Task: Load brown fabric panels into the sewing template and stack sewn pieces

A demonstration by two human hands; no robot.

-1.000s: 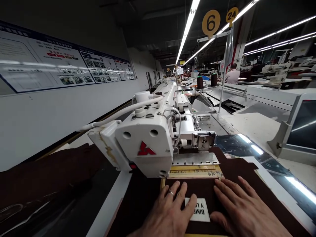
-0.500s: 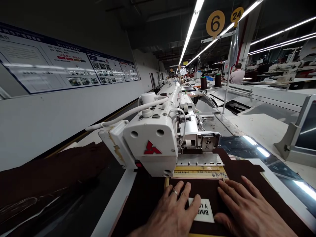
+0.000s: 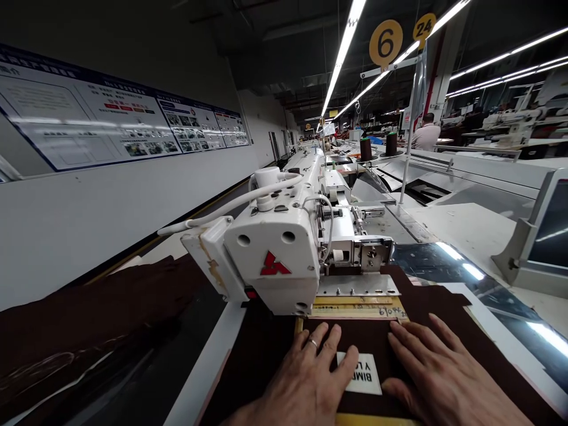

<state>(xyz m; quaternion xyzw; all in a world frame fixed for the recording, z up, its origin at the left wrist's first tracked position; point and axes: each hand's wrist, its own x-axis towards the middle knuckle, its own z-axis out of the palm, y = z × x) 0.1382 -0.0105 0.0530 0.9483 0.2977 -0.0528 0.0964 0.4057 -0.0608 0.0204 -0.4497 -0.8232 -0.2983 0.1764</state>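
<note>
Along the far left, a wall is lined with printed information boards, and a long length of dark brown fabric is spread on a black surface below them. Further right, a white industrial sewing machine head marked with a red logo is mounted over the work area, with a white cable looped along its top. Below the head, a larger dark brown sheet is laid out. The left hand, with a ring worn on one finger, is placed flat on a dark brown fabric panel; it is open, with the fingers spread, and nothing is gripped. That panel is positioned directly in front of the machine head, just below a slotted metal plate and a yellow strip bearing handwritten marks. A white label printed with black lettering, seen upside down, is set on the panel between the two hands. The right hand is likewise held open and flat on the panel, with no grip taken. Beyond it, a glossy reflective panel is seen, and a monitor is mounted at the right edge. In the distance, two dark thread cones stand beneath a round yellow sign numbered 6, and a person in a pale shirt is seen further right.
</note>
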